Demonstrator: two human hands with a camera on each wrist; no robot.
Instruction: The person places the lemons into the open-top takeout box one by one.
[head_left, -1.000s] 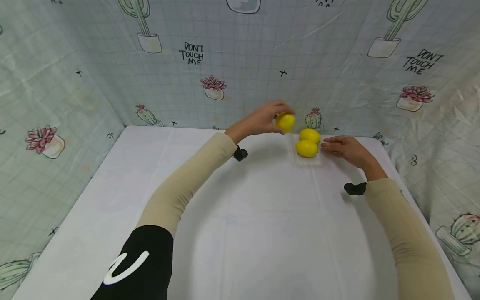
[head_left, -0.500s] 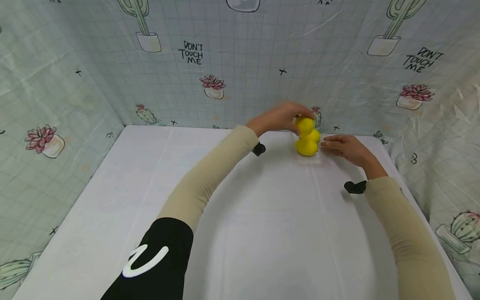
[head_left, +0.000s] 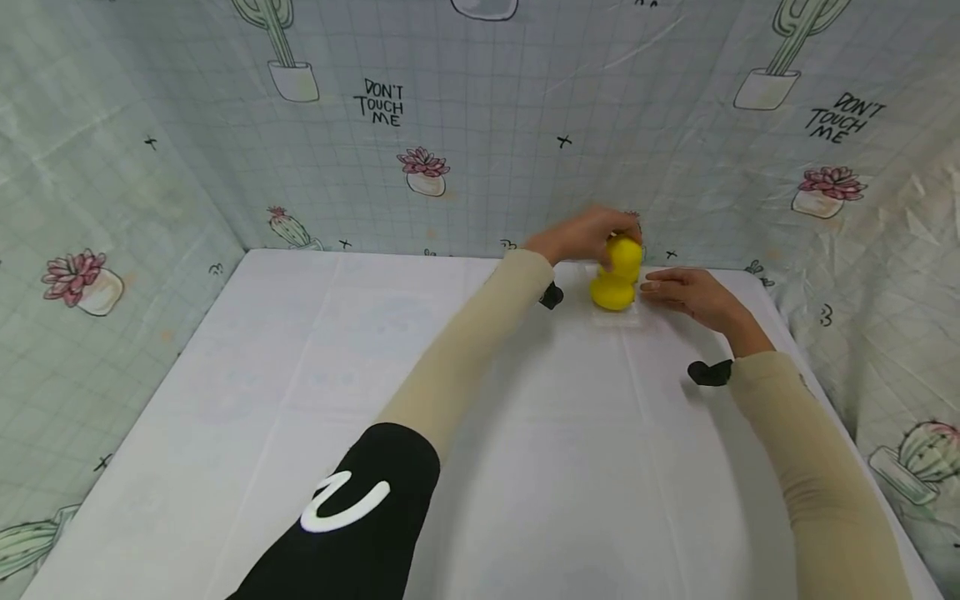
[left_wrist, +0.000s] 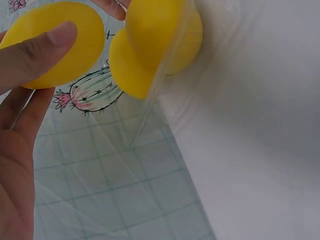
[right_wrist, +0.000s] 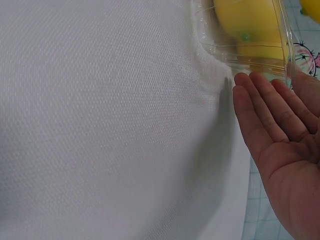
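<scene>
My left hand (head_left: 585,234) pinches a yellow lemon (head_left: 624,253) between thumb and fingers, raised over a clear plastic container (head_left: 617,321) near the table's far edge. In the left wrist view that lemon (left_wrist: 85,35) is apart from the two in the container. Of those two, one lemon (head_left: 612,293) lies nearer the front; the other is partly hidden behind the held one. My right hand (head_left: 697,302) is at the container's right side, fingers extended. In the right wrist view its fingertips (right_wrist: 243,80) are close to the clear wall (right_wrist: 220,49); contact is hard to tell.
A white cloth covers the table (head_left: 525,467). Just behind it rises a curtain (head_left: 495,158) printed with cacti and lettering, and further curtain hangs along both sides.
My left hand has carried its lemon rightward, from left of the container to above the lemons inside. My right hand has stayed in place.
</scene>
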